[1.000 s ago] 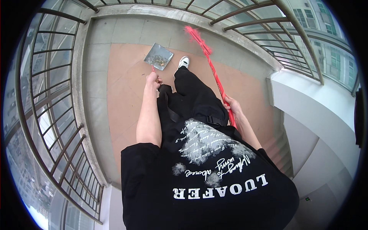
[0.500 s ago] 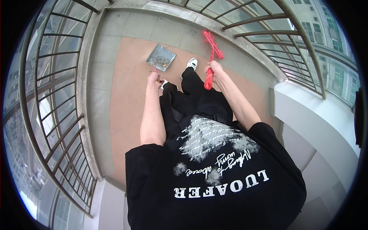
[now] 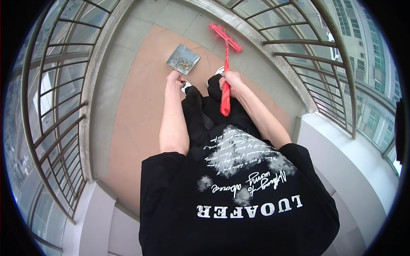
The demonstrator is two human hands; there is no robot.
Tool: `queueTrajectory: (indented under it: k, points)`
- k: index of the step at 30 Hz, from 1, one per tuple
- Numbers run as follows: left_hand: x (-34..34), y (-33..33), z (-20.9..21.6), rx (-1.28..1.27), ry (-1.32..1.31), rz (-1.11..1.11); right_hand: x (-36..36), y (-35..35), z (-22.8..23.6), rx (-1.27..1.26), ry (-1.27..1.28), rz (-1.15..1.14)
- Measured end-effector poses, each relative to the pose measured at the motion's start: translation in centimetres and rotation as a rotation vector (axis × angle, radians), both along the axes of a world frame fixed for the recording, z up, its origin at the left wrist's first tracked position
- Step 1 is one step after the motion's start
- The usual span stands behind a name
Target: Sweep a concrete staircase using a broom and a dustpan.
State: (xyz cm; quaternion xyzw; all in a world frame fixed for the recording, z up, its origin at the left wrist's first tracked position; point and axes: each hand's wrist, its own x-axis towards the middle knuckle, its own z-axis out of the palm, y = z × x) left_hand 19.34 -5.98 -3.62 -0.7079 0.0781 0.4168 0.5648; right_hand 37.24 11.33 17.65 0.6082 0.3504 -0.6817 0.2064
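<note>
My right hand (image 3: 231, 80) is closed round the red handle of a broom (image 3: 226, 56). The handle's thick end points back toward my body, and the red bristle head lies farther out, near the wall on the right. My left hand (image 3: 175, 79) is closed at the near side of a grey metal dustpan (image 3: 188, 56), where its handle would be; my fingers mostly hide that handle. Inside the pan lie greyish dust and some small yellowish scraps. Broom head and dustpan are apart.
Underfoot is a tan floor panel (image 3: 132, 102) bordered by grey tiles (image 3: 175, 23). Low ledges with metal railings (image 3: 51, 128) close in the left, far and right sides, with windows beyond. My feet in white shoes (image 3: 186, 87) stand just behind the dustpan.
The broom has swung left, its handle now more upright in the picture and its head closer to the dustpan's side. The view has turned slightly. Both hands keep their grip.
</note>
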Motion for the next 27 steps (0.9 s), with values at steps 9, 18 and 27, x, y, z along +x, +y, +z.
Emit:
queueTrajectory:
  k: [9, 18, 27]
  points:
    - [-2.4, 1.9, -1.3, -0.025, 0.073, 0.071, 4.1, 1.8, 4.2, -0.020, -0.054, 0.212]
    - [-1.2, 1.7, -0.9, -0.011, 0.152, 0.121, 6.8, 0.1, 8.3, -0.200, -0.066, 0.129]
    - [1.2, -0.4, 0.7, -0.049, 0.274, 0.158, 6.9, 1.8, 8.3, -0.023, 0.043, -0.019]
